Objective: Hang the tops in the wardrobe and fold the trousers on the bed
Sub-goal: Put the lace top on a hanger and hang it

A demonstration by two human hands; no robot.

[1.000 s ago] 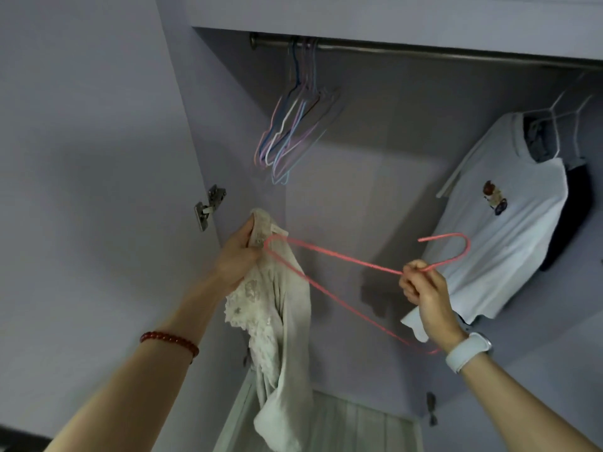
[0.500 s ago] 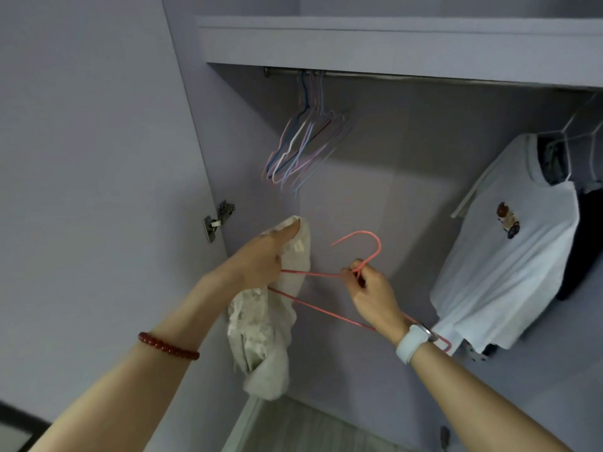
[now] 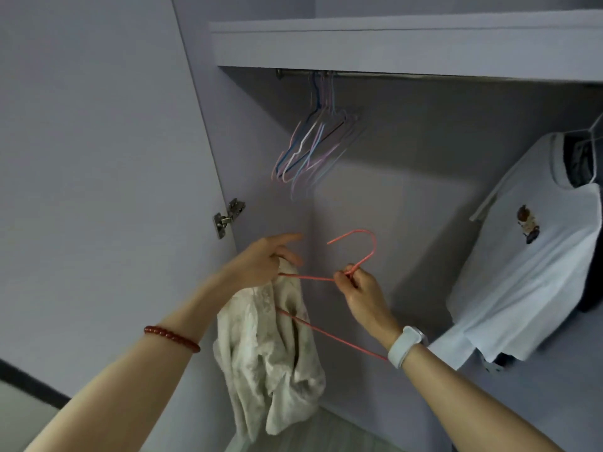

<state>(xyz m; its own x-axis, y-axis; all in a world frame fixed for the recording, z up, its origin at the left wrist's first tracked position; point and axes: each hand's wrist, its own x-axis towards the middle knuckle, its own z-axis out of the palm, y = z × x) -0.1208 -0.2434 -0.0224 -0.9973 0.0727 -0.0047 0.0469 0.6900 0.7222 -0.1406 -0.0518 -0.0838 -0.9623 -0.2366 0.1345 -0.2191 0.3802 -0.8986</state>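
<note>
A cream lace top (image 3: 270, 350) hangs bunched below my left hand (image 3: 261, 261), which grips its upper edge with the index finger stretched out. One end of a pink wire hanger (image 3: 365, 243) runs into the top. My right hand (image 3: 357, 290) pinches the hanger at the base of its hook. Both hands are raised inside the open wardrobe, below the rail (image 3: 424, 76).
Several empty coloured wire hangers (image 3: 313, 148) hang at the rail's left end. A white T-shirt with a small bear print (image 3: 528, 256) hangs at the right over a dark garment. The wardrobe door (image 3: 98, 158) stands open at my left, its hinge (image 3: 226, 220) near my left hand.
My right hand brought the hanger leftward towards the top, and its end slid further into the fabric. My left hand's index finger has straightened. The view has tilted slightly down.
</note>
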